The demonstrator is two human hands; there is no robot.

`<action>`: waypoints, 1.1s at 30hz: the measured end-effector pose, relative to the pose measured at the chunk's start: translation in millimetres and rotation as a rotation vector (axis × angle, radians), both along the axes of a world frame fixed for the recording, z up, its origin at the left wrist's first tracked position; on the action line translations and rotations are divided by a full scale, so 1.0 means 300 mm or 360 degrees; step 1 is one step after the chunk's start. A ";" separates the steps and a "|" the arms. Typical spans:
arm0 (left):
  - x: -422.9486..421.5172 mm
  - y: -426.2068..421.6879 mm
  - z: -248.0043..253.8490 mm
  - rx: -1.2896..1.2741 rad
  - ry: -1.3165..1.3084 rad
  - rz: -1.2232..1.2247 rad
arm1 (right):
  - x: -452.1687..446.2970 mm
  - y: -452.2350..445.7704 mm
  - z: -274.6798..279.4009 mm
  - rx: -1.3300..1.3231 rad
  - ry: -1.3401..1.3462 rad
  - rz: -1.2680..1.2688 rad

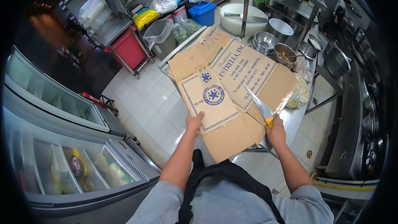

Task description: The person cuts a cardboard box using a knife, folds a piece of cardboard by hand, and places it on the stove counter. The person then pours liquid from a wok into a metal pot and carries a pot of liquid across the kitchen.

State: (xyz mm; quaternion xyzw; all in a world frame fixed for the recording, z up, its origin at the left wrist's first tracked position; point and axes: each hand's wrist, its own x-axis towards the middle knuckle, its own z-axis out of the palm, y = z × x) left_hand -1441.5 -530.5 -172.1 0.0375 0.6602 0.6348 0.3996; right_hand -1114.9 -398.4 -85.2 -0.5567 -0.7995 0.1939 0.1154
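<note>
A large flattened cardboard box (232,137) with blue print and stars lies across the metal work table (296,118), its near flaps hanging past the edge. My left hand (195,123) grips the cardboard's left edge, thumb on top. In my right hand (275,132) is a kitchen knife (262,107) with a yellow handle, the fingers closed round it. The blade points up and left over the printed cardboard; whether it cuts in or only rests there I cannot tell.
On the table's far side are a round white chopping board (238,21) with a cleaver (244,17), stacked steel bowls (265,41) and a pot of food (284,54). A glass-topped freezer (87,170) stands left. Farther off are a blue bin (202,14) and another person (340,11).
</note>
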 end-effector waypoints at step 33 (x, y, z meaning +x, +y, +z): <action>0.062 0.088 0.234 0.0243 -0.0198 -0.0520 | 0.051 -0.127 0.075 0.0695 0.0486 0.0839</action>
